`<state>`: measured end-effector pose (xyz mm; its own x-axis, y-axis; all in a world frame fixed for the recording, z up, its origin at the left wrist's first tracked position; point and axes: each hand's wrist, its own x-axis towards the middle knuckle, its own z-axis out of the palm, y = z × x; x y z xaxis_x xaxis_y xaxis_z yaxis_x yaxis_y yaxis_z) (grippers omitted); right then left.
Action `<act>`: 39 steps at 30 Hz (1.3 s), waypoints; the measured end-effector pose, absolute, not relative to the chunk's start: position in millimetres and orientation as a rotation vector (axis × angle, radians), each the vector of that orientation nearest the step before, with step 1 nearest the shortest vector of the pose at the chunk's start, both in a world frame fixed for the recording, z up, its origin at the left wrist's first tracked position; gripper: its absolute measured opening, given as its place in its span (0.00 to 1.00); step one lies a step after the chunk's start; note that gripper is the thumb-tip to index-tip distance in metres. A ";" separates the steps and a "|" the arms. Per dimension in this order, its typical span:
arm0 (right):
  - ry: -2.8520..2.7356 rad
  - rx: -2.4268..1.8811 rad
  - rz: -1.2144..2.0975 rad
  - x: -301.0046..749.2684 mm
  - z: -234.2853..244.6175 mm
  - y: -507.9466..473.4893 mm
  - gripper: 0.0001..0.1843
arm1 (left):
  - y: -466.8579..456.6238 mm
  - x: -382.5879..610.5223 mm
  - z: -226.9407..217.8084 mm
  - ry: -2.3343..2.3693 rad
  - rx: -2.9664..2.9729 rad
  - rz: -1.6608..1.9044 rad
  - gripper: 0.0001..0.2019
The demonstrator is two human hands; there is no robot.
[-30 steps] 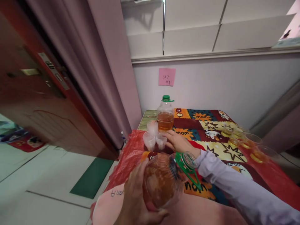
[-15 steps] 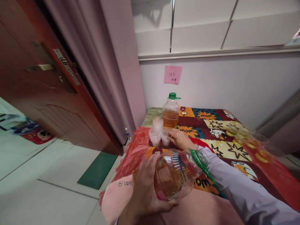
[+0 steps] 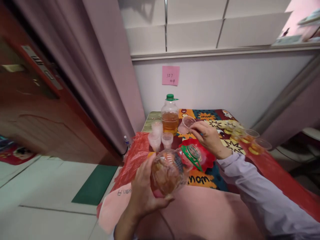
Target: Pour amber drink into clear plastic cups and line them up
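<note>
My left hand [image 3: 143, 188] is wrapped around the base of a clear plastic bottle [image 3: 170, 175], tilted with its uncapped mouth away to the right. Amber liquid shows inside, and a green handle ring [image 3: 188, 155] circles the neck. Between finger and thumb, my right hand [image 3: 207, 136] pinches the rim of a clear plastic cup [image 3: 187, 125], which looks tilted and has no liquid that I can see. Three stacks of clear cups, the nearest being one stack [image 3: 167, 140], stand left of that hand. Under the bottle's neck lies a red scalloped dish or mat [image 3: 208, 160].
A second bottle [image 3: 170, 121] with a green cap stands upright behind the stacks. Several cups of yellow liquid [image 3: 255, 148] line the table's right side. Red plastic film [image 3: 135, 148] covers the left edge. A pink note [image 3: 170, 75] hangs on the wall.
My right hand has moved from the cup stacks to the right, carrying off one cup. The bottle in my left hand stays tilted. The view has turned slightly right.
</note>
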<state>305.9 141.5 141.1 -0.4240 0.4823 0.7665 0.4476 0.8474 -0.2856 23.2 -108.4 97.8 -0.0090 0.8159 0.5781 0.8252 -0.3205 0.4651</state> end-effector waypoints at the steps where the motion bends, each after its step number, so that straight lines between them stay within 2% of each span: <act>1: -2.117 -0.709 0.054 321.4 134.3 136.8 0.10 | -107.4 20.5 97.6 -1.824 -2.218 -1.284 0.71; 5: -2.285 -0.822 0.177 359.3 87.4 118.1 0.17 | -103.2 10.1 100.6 -1.888 -2.268 -1.320 0.66; 10: -2.298 -0.891 0.229 359.2 44.1 108.2 0.17 | -96.9 7.1 101.5 -1.988 -2.205 -1.406 0.69; 15: -2.213 -0.919 0.206 356.9 48.8 100.6 0.16 | -97.0 9.0 101.4 -2.009 -2.229 -1.387 0.68; 21: -1.609 -1.053 0.350 370.5 71.9 82.3 0.20 | -98.3 8.2 101.9 -2.015 -2.202 -1.372 0.68; 27: -0.868 -1.147 0.698 370.7 25.9 63.5 0.33 | -97.4 2.4 96.2 -2.094 -2.167 -1.410 0.69; 33: -0.855 -1.194 0.716 367.3 2.1 57.1 0.40 | -97.6 7.6 99.0 -2.120 -2.141 -1.410 0.69; 39: -0.906 -1.206 0.728 364.2 0.8 55.4 0.42 | -97.2 12.3 104.4 -2.039 -2.152 -1.438 0.64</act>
